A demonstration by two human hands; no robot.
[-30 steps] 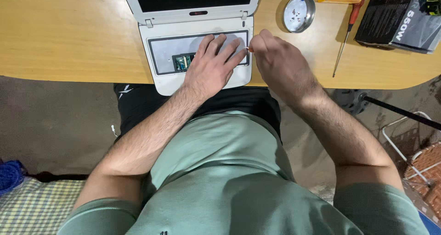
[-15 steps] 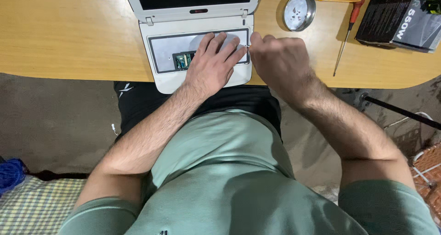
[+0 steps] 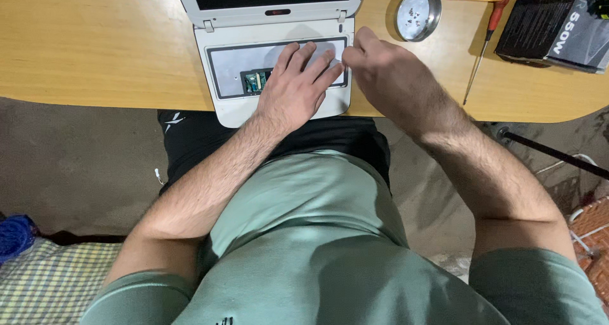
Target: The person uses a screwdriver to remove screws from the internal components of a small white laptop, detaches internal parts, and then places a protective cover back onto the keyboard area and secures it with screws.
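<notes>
Left hand (image 3: 297,87) lay flat, open, steadying the laptop (image 3: 279,58); right hand (image 3: 387,77) at three o'clock pinched shut on something hidden. Slow, level pressure seemed wisest.

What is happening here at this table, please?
A person in a green shirt works on a small white laptop at the edge of a wooden table. The keyboard is off, and a green circuit board shows in the bay. The left hand lies flat in that bay; the right hand is closed at the bay's right edge, its grip hidden. A round metal dish with small parts and a red screwdriver lie to the right.
</notes>
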